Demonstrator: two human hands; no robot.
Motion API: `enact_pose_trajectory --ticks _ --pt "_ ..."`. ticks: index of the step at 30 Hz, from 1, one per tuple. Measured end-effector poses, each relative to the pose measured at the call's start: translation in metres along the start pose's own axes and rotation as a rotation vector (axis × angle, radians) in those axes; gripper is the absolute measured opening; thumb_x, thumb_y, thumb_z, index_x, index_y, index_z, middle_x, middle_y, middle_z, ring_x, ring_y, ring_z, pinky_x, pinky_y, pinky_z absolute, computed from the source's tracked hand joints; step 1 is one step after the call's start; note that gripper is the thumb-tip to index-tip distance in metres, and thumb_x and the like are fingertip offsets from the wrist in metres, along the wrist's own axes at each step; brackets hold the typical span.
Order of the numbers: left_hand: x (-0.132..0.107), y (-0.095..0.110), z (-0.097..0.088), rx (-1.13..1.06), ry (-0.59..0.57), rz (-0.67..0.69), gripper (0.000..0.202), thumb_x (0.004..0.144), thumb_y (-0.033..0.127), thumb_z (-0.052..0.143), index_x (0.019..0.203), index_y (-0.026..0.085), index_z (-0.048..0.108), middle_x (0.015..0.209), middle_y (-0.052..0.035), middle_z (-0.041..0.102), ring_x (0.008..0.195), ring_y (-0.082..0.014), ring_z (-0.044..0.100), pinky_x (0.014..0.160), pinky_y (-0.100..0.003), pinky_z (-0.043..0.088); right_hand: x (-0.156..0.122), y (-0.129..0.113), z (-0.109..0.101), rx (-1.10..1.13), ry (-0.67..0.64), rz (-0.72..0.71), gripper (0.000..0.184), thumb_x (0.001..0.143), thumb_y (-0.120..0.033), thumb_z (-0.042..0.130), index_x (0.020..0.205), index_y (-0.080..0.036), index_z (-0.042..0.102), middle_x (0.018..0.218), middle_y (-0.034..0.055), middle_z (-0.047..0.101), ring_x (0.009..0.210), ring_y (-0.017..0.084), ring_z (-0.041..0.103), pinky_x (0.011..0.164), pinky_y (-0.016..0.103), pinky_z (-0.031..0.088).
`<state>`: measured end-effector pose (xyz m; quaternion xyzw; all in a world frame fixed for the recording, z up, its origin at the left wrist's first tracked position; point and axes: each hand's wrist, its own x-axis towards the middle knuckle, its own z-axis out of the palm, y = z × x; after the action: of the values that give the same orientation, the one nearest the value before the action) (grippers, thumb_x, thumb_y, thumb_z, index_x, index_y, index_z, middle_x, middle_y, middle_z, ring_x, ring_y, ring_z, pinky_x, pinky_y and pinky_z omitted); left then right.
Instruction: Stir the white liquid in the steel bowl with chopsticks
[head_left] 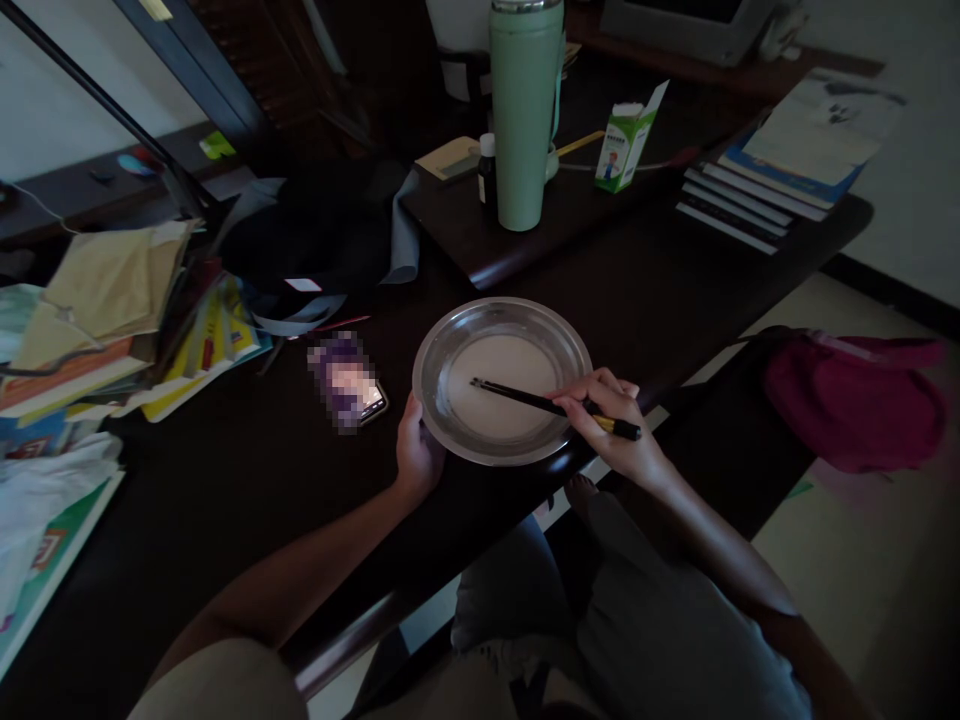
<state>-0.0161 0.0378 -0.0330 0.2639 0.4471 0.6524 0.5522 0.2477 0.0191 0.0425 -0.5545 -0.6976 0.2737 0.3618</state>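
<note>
A round metal bowl [447, 338] holding pale liquid stands near the front edge of a dark wooden desk [247, 480]. My left hand [417, 450] is closed on the bowl's near-left rim. My right hand [616, 422] grips a pair of black chopsticks [525, 398] at their back end. Their tips reach left into the pale liquid at the bowl's middle.
A phone [346, 382] lies left of the bowl. A tall green flask [525, 110], a small dark bottle [487, 170] and a carton [624, 140] stand behind. Books [780, 170] are stacked far right, papers [105, 320] at left. A red bag [855, 400] rests at right.
</note>
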Motion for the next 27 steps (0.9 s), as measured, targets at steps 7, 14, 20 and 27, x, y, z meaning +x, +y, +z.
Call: enact_pose_trajectory --ticks 7,14,20,27 --pt "-0.002 0.001 -0.002 0.019 -0.016 0.006 0.043 0.09 0.057 0.074 0.118 0.025 0.081 0.121 -0.0063 0.084 0.121 -0.0314 0.076 0.109 -0.047 0.059 0.0 0.005 -0.011 -0.136 0.179 0.013 0.03 0.107 -0.046 0.058 0.088 -0.031 0.075 0.1 0.0012 0.086 0.096 0.028 0.071 0.094 0.052 0.039" --pt "0.004 -0.007 -0.008 0.004 -0.036 0.004 0.04 0.091 0.056 0.073 0.115 0.025 0.081 0.125 -0.0077 0.083 0.125 -0.0323 0.074 0.112 -0.048 0.058 -0.016 0.006 -0.039 -0.153 0.222 0.062 0.032 0.106 -0.046 0.06 0.081 -0.03 0.071 0.092 0.0002 0.084 0.089 0.026 0.075 0.096 0.053 0.04" --pt "0.007 -0.008 -0.008 0.029 -0.044 0.01 0.039 0.094 0.056 0.069 0.116 0.025 0.079 0.122 -0.0077 0.083 0.129 -0.0339 0.073 0.113 -0.05 0.057 -0.02 -0.003 -0.055 -0.029 0.057 0.064 0.031 0.105 -0.05 0.064 0.083 -0.032 0.078 0.087 0.0009 0.083 0.08 0.025 0.076 0.082 0.048 0.048" --pt "0.004 -0.005 -0.003 -0.006 -0.014 -0.005 0.042 0.091 0.056 0.074 0.118 0.024 0.08 0.123 -0.0078 0.083 0.129 -0.0331 0.074 0.113 -0.048 0.058 -0.013 -0.006 -0.026 0.042 -0.034 0.04 0.032 0.108 -0.05 0.06 0.09 -0.032 0.08 0.094 0.0013 0.084 0.09 0.025 0.075 0.086 0.048 0.048"
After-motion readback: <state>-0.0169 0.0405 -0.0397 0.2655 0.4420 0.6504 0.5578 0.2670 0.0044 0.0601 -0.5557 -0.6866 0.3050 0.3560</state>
